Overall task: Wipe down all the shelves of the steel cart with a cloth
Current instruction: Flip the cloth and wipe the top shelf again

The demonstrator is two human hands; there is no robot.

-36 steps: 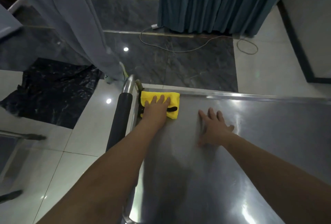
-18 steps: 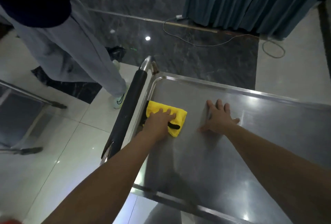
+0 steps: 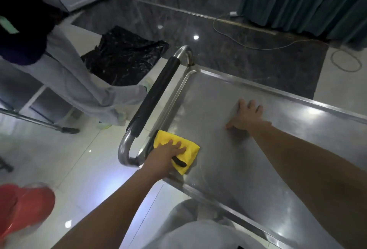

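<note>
Steel cart (image 3: 278, 97): cloth (image 3: 185, 152) lying diagonally.

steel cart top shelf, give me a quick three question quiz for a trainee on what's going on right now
1. True or false: the folded yellow cloth lies at the far right end of the steel cart's top shelf.
2. Which hand presses on the cloth? A) left hand B) right hand C) neither
3. Fill in: the right hand rests flat and ______ on the bare shelf.

Key:
1. False; it sits in the near corner by the black-sleeved push handle.
2. A; the left hand is spread over it.
3. Empty; palm down, holding nothing.
</note>
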